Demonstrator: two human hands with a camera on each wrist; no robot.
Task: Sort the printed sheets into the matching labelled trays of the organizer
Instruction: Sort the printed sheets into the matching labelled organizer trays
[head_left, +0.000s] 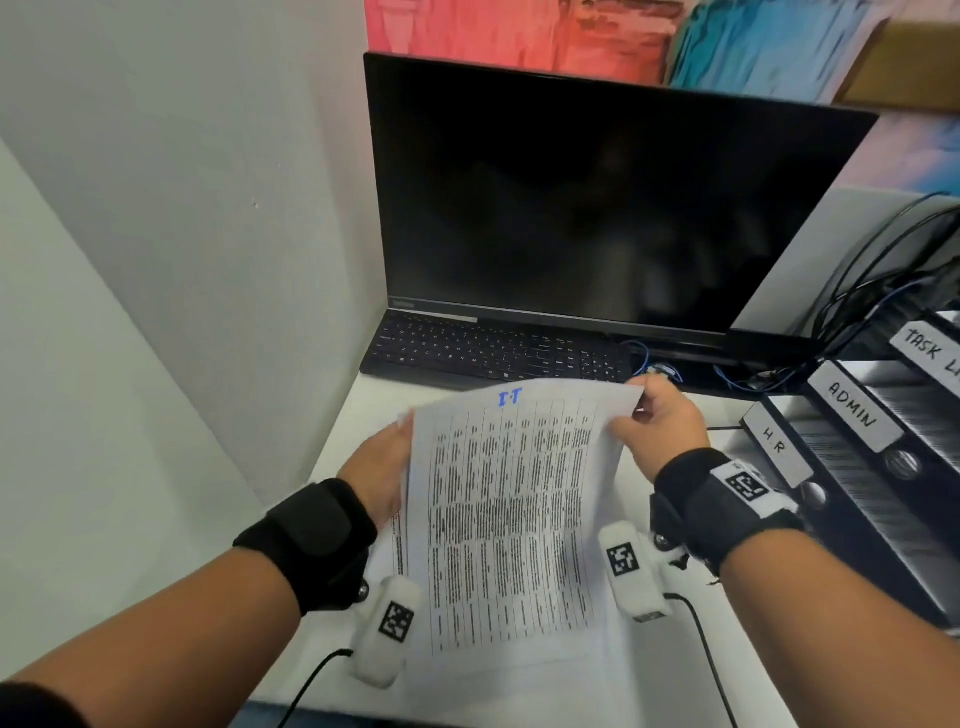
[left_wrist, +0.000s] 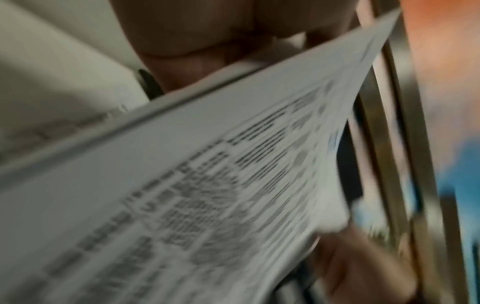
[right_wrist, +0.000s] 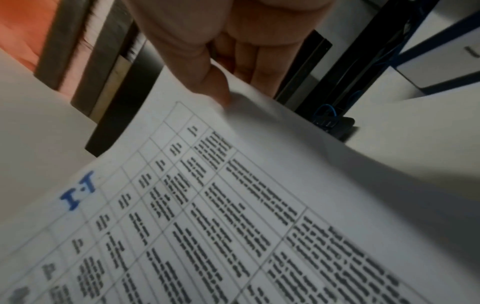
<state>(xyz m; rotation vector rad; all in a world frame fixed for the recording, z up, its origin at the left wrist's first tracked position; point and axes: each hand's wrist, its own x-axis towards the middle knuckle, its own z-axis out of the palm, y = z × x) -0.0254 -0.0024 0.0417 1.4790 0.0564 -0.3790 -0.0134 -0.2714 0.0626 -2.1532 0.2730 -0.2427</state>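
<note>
Black monitor (head_left: 597, 208) dark, black keyboard (head_left: 493, 353) tucked under it. Black labelled organizer trays (head_left: 857, 441) at right: H.R, ADMIN, one tag cut off; no I.T tray in view. White printed table sheet marked "I.T" (head_left: 514, 509) held tilted up over white desk (head_left: 353, 415), probably to read the mark. Right hand (head_left: 660, 421) pinches its top corner, thumb on top. Left hand (head_left: 379, 462) supports left edge; fingers hidden, grip unclear.

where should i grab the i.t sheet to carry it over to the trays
Judging by its pose, grip the I.T sheet by its two far corners, one from each side. It is thin and bows in the middle, so a single corner would probably let it droop. The right hand pinches the far right corner; the left hand holds the left edge.
</note>
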